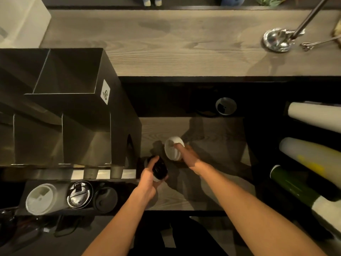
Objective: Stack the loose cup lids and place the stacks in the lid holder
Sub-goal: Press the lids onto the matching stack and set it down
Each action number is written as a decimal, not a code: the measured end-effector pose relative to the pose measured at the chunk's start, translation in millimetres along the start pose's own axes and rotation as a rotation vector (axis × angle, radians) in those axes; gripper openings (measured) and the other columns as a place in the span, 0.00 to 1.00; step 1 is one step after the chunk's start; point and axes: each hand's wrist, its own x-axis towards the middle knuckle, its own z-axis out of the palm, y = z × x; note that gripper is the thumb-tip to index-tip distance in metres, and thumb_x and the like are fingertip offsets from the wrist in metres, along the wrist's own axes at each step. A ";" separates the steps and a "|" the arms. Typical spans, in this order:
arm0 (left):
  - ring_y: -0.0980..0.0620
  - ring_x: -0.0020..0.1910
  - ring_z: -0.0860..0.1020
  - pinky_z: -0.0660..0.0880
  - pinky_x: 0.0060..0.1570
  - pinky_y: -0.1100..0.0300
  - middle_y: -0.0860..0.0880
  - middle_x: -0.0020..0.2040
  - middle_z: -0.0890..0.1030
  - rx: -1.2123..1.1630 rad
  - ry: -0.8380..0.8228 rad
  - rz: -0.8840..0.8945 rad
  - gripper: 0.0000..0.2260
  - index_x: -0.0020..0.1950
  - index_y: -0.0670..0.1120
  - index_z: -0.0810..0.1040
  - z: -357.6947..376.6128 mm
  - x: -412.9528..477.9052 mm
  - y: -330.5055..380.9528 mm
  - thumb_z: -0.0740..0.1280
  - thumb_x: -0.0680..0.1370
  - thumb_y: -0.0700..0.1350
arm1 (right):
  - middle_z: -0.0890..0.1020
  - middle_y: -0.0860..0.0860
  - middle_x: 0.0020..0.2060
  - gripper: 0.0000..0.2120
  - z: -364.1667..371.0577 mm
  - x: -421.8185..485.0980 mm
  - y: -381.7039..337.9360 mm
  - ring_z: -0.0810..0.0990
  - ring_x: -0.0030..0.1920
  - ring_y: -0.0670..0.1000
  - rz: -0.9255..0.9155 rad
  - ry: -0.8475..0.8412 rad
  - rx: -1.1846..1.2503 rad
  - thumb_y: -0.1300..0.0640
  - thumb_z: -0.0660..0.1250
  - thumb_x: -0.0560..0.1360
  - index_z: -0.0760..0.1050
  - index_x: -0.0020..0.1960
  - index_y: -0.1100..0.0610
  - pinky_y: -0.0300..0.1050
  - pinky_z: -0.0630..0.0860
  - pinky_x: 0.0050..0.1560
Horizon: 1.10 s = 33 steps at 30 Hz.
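Steel organiser: dark bins on the left; handwriting on its white sticker is unreadable.
Lid holder: lower left, holding white and black lids.
White lids: tilted stack over the wooden shelf, right hand curled around it.
Black lids: short glossy stack gripped by the left hand, just beside the holder.

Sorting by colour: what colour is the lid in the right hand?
The lid in the right hand is white; head view.

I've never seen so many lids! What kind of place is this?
Probably a café counter. A lid holder keeps stacked cup lids, long cup stacks lie at the right, and the left hand grips black lids, the right hand white lids.
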 end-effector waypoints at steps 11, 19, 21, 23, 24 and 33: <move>0.40 0.60 0.80 0.78 0.53 0.45 0.39 0.57 0.84 -0.181 -0.240 -0.011 0.27 0.68 0.43 0.76 12.9 -25.3 3.6 0.71 0.71 0.52 | 0.82 0.54 0.56 0.08 -21.7 -20.3 6.8 0.79 0.53 0.52 -0.104 0.054 0.269 0.58 0.63 0.82 0.79 0.55 0.48 0.39 0.76 0.44; 0.40 0.62 0.79 0.72 0.66 0.47 0.37 0.62 0.82 -0.191 -0.427 0.063 0.36 0.66 0.39 0.78 4.3 -56.9 13.4 0.82 0.63 0.54 | 0.82 0.48 0.52 0.07 -1.4 -51.7 -7.0 0.79 0.55 0.50 -0.200 0.139 0.126 0.53 0.62 0.83 0.78 0.52 0.44 0.45 0.75 0.57; 0.41 0.60 0.80 0.72 0.65 0.48 0.38 0.62 0.82 -0.174 -0.492 0.090 0.38 0.60 0.40 0.83 1.9 -62.6 14.5 0.87 0.53 0.51 | 0.84 0.49 0.50 0.07 7.2 -57.6 -9.9 0.81 0.56 0.52 -0.224 0.135 0.117 0.52 0.63 0.82 0.80 0.52 0.46 0.47 0.76 0.57; 0.43 0.56 0.83 0.73 0.62 0.48 0.38 0.59 0.83 -0.168 -0.506 0.109 0.38 0.58 0.40 0.84 0.2 -66.8 13.7 0.88 0.51 0.48 | 0.84 0.46 0.50 0.07 16.1 -64.7 -11.3 0.81 0.57 0.50 -0.282 0.094 0.102 0.47 0.63 0.82 0.80 0.52 0.45 0.48 0.77 0.59; 0.43 0.54 0.83 0.75 0.59 0.48 0.38 0.58 0.83 -0.172 -0.492 0.117 0.39 0.60 0.40 0.83 -0.7 -69.9 13.5 0.88 0.51 0.48 | 0.83 0.45 0.52 0.09 19.9 -68.4 -11.6 0.81 0.58 0.49 -0.316 0.071 0.077 0.43 0.62 0.81 0.79 0.54 0.44 0.49 0.77 0.61; 0.42 0.50 0.84 0.82 0.46 0.48 0.40 0.54 0.83 -0.203 -0.418 0.122 0.23 0.65 0.43 0.79 -26.3 -81.5 13.3 0.70 0.72 0.52 | 0.64 0.43 0.69 0.47 42.1 -104.0 -14.1 0.67 0.69 0.47 -0.546 -0.020 -0.483 0.30 0.68 0.70 0.54 0.81 0.48 0.51 0.71 0.69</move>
